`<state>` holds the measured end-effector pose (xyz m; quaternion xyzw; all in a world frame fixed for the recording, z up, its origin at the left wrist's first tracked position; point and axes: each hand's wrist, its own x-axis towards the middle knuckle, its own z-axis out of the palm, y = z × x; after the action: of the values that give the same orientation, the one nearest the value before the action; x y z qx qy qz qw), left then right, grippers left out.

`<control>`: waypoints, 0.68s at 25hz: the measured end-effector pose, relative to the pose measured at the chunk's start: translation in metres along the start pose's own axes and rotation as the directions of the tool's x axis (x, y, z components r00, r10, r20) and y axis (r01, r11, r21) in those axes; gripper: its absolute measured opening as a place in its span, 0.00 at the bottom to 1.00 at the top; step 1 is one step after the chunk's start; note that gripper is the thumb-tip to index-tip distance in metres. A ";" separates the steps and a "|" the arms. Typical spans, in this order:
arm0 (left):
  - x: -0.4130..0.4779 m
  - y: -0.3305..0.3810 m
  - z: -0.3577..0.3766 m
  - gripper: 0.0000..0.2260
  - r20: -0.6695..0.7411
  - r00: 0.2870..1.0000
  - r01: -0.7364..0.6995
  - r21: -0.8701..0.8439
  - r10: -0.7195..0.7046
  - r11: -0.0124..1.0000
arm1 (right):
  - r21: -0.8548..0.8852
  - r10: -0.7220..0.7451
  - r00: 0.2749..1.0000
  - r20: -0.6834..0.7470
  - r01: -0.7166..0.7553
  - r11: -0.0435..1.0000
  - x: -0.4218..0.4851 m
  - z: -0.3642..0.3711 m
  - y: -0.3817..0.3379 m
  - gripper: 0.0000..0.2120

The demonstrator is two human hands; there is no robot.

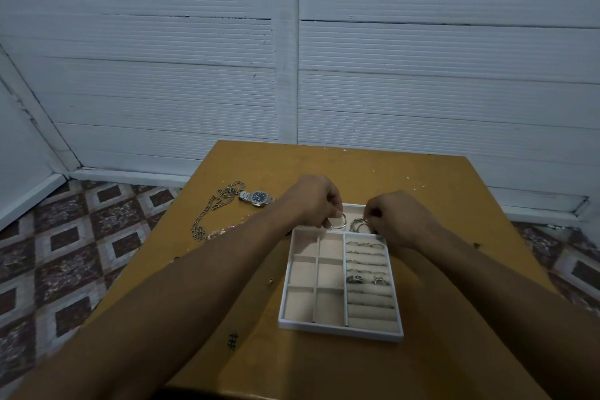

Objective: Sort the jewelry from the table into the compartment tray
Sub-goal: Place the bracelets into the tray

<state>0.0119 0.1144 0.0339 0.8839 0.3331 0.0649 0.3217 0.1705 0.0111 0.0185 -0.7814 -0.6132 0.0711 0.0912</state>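
On the yellow table (324, 166), over the compartment tray's (341, 330) far edge, the left hand (312, 202) pinches a silver bangle (338, 224); the right hand (400, 218) grasps several stacked bangles (358, 225).

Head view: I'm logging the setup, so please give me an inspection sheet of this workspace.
Surface: yellow-brown table, scuffed, with pale specks.
Job's things: white tray with rings in its right-hand rolls; its six square compartments look empty. Watch and chain lie on the table left of the tray.
Clutter: dark mark near the tray's front-left corner.
Grips: left hand pinches a silver hoop over the tray's far end; right hand pinches a bundle of hoops there.
Cables: nothing seen.
Surroundings: white panelled wall, patterned floor tiles.
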 end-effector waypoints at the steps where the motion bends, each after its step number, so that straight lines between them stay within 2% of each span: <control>1: 0.002 0.002 0.003 0.03 -0.003 1.000 -0.002 0.012 0.002 1.000 | 0.034 0.002 1.000 -0.025 -0.001 0.999 -0.001 -0.001 0.002 0.09; 7: 0.017 0.014 0.019 0.03 -0.028 1.000 0.011 0.021 -0.011 1.000 | 0.202 0.058 0.985 -0.159 -0.025 0.979 -0.013 -0.006 0.024 0.10; 17: 0.027 0.028 0.032 0.04 -0.033 0.999 -0.036 0.108 0.040 0.993 | 0.231 0.120 0.980 -0.159 -0.081 0.970 -0.036 -0.007 0.054 0.11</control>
<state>0.0587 0.0985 0.0230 0.9049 0.3249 0.0684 0.2663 0.2145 -0.0370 0.0131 -0.7996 -0.5506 0.0762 0.2272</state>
